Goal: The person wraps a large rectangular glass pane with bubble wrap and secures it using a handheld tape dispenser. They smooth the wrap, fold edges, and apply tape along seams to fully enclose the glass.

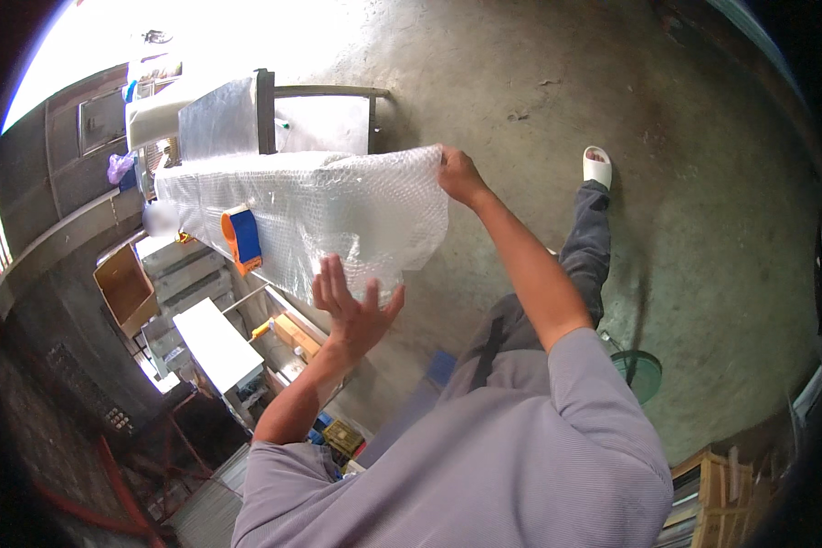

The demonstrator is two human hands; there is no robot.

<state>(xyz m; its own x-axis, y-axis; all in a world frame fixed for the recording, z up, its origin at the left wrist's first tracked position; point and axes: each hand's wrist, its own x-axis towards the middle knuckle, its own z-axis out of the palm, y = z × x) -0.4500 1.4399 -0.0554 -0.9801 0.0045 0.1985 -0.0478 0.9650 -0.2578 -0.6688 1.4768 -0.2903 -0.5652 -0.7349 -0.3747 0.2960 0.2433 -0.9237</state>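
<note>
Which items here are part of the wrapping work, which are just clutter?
In use:
- bubble wrap over a long item
- right hand gripping the wrap's far edge
- left hand open, pressed against its near end
- orange-and-blue tape dispenser sitting on the wrap

Lying about:
- open cardboard box
- white board
- green round disc on the floor
- wooden crates

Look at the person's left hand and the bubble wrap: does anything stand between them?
Nothing visible does. The left hand lies open right against the near end of the bubble wrap; the tape dispenser sits off to its left. The right hand already grips the far edge.
</note>
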